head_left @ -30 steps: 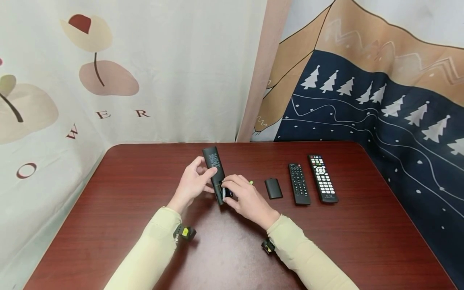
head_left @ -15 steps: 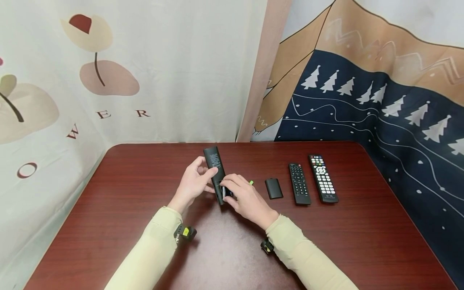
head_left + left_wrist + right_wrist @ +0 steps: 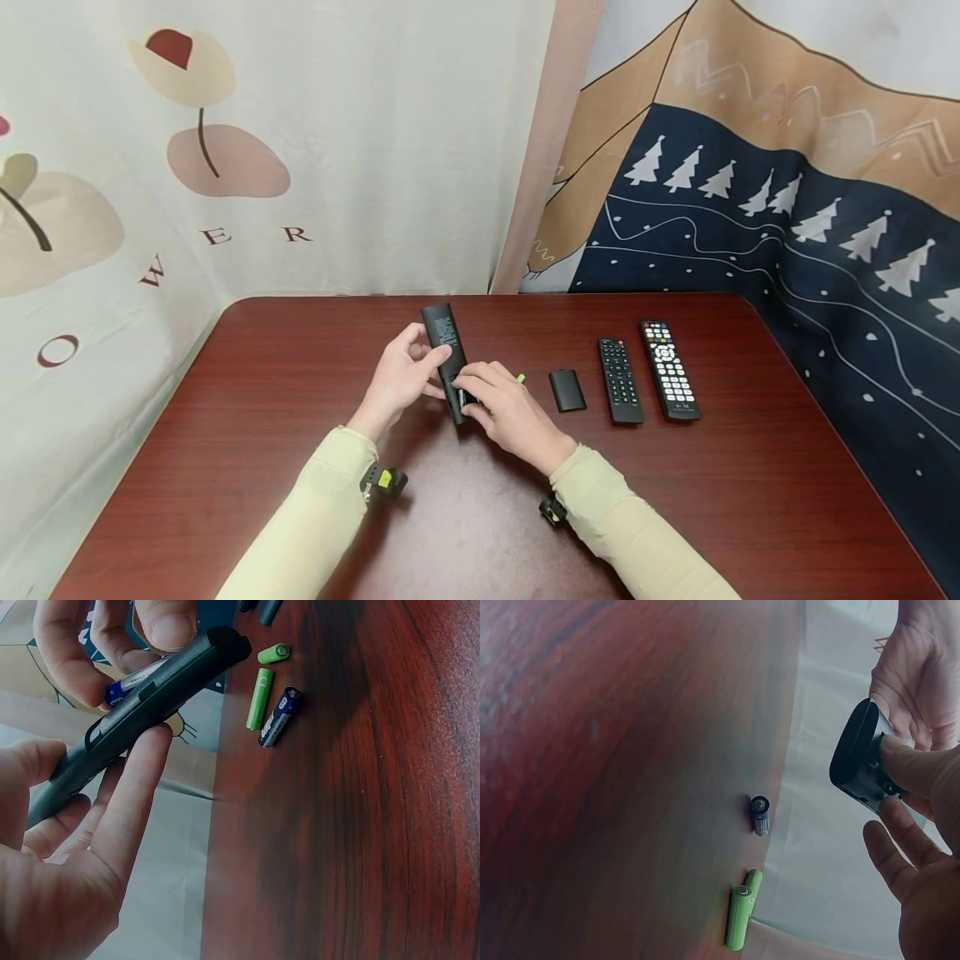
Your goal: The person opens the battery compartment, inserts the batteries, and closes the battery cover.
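Observation:
My left hand (image 3: pixel 401 379) grips a black remote control (image 3: pixel 442 333), its back with printed text facing up. Over the remote's lower end, my right hand (image 3: pixel 513 412) pinches a blue-and-white battery (image 3: pixel 135 681) between thumb and fingers. In the left wrist view this battery lies along the open battery compartment and still stands partly above the remote's edge. My right fingers cover much of it in the head view. The right wrist view shows the remote's end (image 3: pixel 855 746) with my right thumb on it; the battery is hidden there.
A black battery cover (image 3: pixel 567 390) lies right of my hands, then a small remote (image 3: pixel 620 382) and a larger one with white buttons (image 3: pixel 669 371). Two green batteries (image 3: pixel 260 699) and another blue battery (image 3: pixel 280 717) rest on the wooden table (image 3: pixel 300 350). Curtains hang behind.
The battery has gone lower into the remote's compartment, and less of it shows. My right fingers have shifted slightly left with it. The left hand and remote stay nearly still.

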Tool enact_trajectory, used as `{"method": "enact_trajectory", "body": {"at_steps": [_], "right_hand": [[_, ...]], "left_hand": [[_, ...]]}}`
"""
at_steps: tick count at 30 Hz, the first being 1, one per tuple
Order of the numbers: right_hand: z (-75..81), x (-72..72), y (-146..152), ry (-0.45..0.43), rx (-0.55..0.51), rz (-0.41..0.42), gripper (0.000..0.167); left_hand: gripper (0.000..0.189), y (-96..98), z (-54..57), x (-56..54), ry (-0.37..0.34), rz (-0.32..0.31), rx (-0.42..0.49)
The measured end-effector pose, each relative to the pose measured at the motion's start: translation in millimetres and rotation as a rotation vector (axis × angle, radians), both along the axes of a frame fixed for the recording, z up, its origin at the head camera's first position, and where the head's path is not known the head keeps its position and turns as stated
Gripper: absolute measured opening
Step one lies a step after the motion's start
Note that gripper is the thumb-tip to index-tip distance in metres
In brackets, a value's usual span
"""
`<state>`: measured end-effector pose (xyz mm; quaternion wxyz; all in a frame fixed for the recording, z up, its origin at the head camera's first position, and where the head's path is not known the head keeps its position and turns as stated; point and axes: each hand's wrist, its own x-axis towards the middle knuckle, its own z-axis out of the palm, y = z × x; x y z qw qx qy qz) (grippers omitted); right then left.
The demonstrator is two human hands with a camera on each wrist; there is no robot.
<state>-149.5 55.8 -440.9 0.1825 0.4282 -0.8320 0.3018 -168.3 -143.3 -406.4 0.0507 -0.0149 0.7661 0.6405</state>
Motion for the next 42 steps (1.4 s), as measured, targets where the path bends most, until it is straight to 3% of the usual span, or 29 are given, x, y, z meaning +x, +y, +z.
{"method": "enact_trajectory", "body": {"at_steps": [19, 30, 42], "right_hand": [[-2.2, 0.9, -0.2, -0.011, -0.055, -0.03, 0.036], [-3.0, 2.9, 1.6, -0.07, -0.068, -0.109, 0.032], [-3.6, 4.8, 2.3, -0.085, -0.057, -0.072, 0.036]], "left_hand": [[0.03, -0.4, 1.3, 1.0, 0.001, 0.003, 0.0], [0.03, 0.6, 1.4, -0.6, -0.003, 0.005, -0.007], [0.03, 0.3, 3.3, 2.2, 0.006, 0.002, -0.012]]}}
